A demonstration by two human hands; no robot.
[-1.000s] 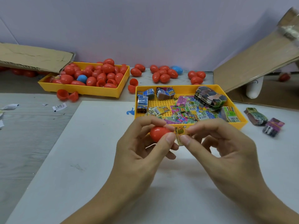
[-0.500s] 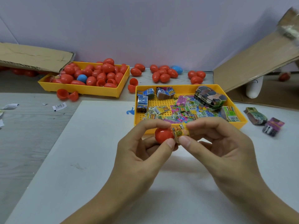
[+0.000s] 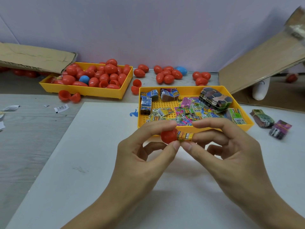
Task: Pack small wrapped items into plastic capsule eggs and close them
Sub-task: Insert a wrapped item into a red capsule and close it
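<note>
Left hand [image 3: 142, 156] pinches a red plastic capsule egg half [image 3: 168, 136] between thumb and forefinger, grip closed on it, held above the white board [image 3: 69, 171] that covers the near part of the grey wood-grain desk [image 3: 28, 138]. Right hand [image 3: 231, 154] pinches a small rolled yellow-and-orange printed wrapper [image 3: 184, 136], grip closed on it, thumb below and forefinger above. One end of the wrapper meets the open side of the egg half; how far in it sits cannot be told. Both hands are just in front of the near wall of a yellow plastic tray with a perforated floor [image 3: 245, 125], which holds loose multicoloured printed wrappers [image 3: 189, 111], blue wrapped packs [image 3: 146, 103] at its left end and a dark banded bundle of packs [image 3: 215, 100] at its right end. Two more banded bundles [image 3: 270, 123] lie on the board right of that tray. Farther back left, a second yellow plastic tray [image 3: 85, 90] is heaped with red capsule eggs [image 3: 99, 75] and one blue egg [image 3: 84, 79]. Loose red eggs and one blue egg [image 3: 181, 70] lie along the pale wall behind. Open red egg halves [image 3: 69, 96] sit in front of the second tray. Flattened brown cardboard [image 3: 33, 57] at back left, a slanted cardboard sheet [image 3: 264, 63] at right. Paper scraps [image 3: 61, 108] on the desk at left.
</note>
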